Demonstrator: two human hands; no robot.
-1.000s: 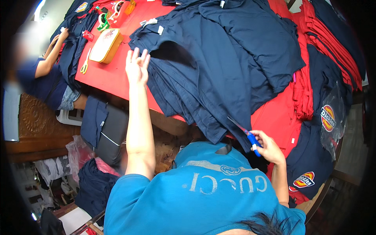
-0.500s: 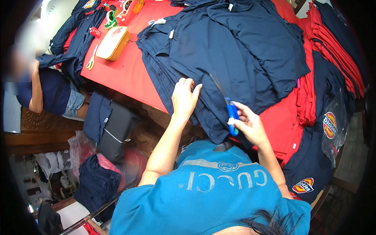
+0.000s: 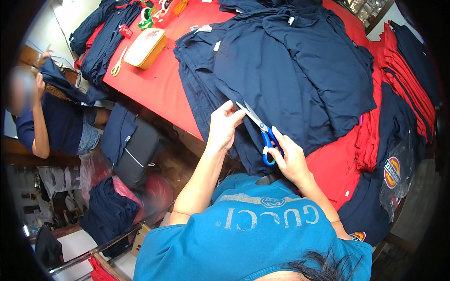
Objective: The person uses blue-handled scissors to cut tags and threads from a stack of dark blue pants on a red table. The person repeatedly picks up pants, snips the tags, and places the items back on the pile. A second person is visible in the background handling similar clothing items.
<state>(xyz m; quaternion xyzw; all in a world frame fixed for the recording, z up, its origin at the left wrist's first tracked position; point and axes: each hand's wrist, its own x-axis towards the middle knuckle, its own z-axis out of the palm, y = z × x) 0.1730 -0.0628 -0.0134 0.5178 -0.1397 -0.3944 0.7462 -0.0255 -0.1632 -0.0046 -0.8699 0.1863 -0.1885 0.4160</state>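
Observation:
My right hand (image 3: pixel 291 161) grips blue-handled scissors (image 3: pixel 266 138), with fingers in the handle loops. Their blades point up and to the left, slightly apart, and the tips come close to the fingertips of my left hand (image 3: pixel 224 125). Thumb and fingers of that left hand are pinched together over the dark navy garment (image 3: pixel 286 70); whatever is between them is too small to make out. The garment lies spread in loose folds across the red-covered table (image 3: pixel 161 96), and its front part hangs over the near edge. Small white tags (image 3: pixel 217 46) show on the cloth.
Yellow-handled scissors (image 3: pixel 117 68), a yellow lidded box (image 3: pixel 145 48) and a green tape dispenser (image 3: pixel 145 18) lie at the table's left. Folded red garments (image 3: pixel 398 70) are stacked at right. Left, another person (image 3: pixel 56 117) holds navy cloth. A black padded seat (image 3: pixel 140 150) stands below.
The scissors have moved left and their blades have come up to my left fingertips. My left fingers have closed into a tighter pinch. The other person has raised the navy cloth.

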